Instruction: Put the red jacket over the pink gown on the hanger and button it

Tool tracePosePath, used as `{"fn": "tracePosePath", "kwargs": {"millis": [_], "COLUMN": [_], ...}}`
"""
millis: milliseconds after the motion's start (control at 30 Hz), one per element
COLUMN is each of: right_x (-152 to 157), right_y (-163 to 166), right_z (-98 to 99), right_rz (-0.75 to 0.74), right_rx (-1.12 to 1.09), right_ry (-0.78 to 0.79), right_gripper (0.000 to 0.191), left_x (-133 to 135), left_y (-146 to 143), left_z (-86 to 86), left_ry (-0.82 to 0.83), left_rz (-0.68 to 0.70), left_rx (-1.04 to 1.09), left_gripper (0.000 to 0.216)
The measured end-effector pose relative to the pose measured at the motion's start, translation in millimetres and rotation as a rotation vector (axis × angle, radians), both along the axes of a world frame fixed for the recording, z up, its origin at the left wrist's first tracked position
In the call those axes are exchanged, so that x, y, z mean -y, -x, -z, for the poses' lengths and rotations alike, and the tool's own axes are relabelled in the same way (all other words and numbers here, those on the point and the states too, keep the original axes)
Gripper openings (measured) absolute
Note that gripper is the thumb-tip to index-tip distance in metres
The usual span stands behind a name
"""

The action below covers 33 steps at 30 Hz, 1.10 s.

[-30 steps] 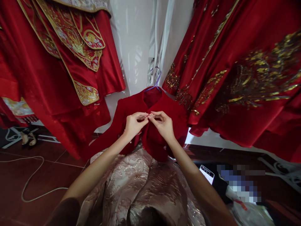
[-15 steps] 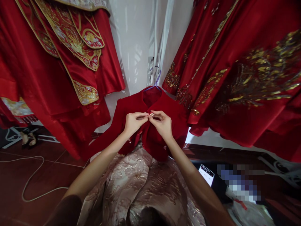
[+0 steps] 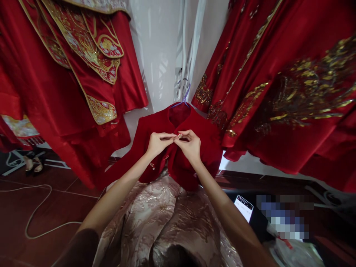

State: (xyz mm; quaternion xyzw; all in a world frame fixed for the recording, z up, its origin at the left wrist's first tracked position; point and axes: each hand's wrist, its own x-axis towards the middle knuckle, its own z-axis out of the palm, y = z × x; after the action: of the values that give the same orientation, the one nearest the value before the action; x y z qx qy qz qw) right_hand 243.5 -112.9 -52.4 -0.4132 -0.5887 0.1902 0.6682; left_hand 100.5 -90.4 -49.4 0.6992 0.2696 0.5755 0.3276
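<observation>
A red jacket (image 3: pixel 210 141) hangs in front of me on a thin purple hanger (image 3: pixel 185 95). Just below its collar, where the two front edges meet, my left hand (image 3: pixel 159 144) and my right hand (image 3: pixel 191 145) touch at the fingertips. My right thumb and forefinger pinch a small beaded button (image 3: pixel 180 136). The left fingers are closed in a pinch on the jacket's front edge; exactly what lies between their tips is partly hidden. Another beaded ornament (image 3: pixel 152 166) shows on the jacket beside my left wrist.
Embroidered red garments (image 3: pixel 97 66) hang at the left, and sequinned red ones (image 3: pixel 278 92) at the right. Under the jacket spreads a pale brocade skirt (image 3: pixel 164 207). A lit phone (image 3: pixel 244 207) lies at the lower right. A white cable (image 3: pixel 35 215) and heeled shoes (image 3: pixel 38 165) are on the floor.
My right hand has shifted slightly left and turned a little at the beaded button. The left hand keeps almost the same place.
</observation>
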Motion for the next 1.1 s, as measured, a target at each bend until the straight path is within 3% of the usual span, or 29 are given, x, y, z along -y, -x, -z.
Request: {"fn": "tracePosePath", "kwargs": {"millis": [600,833,1100], "right_x": [-18,-19,-18], "right_y": [4,8,7], "right_z": [7.8,8.4,9.7], "right_rz": [0.051,0.054,0.041], "right_rx": [-0.064,-0.084,-0.075], "right_ry": [0.057,0.027,0.005], "right_gripper": [0.024,0.026,0.024], "left_x": [-9,-9,-6], "left_y": [-9,-16,-18], "left_z": [15.1,15.5,15.8], "left_ry": [-0.001,-0.016,-0.086], "left_rz": [-0.032,-0.164,-0.199], "left_rx": [-0.032,-0.036,-0.069], "left_gripper": [0.026,0.021,0.019]}}
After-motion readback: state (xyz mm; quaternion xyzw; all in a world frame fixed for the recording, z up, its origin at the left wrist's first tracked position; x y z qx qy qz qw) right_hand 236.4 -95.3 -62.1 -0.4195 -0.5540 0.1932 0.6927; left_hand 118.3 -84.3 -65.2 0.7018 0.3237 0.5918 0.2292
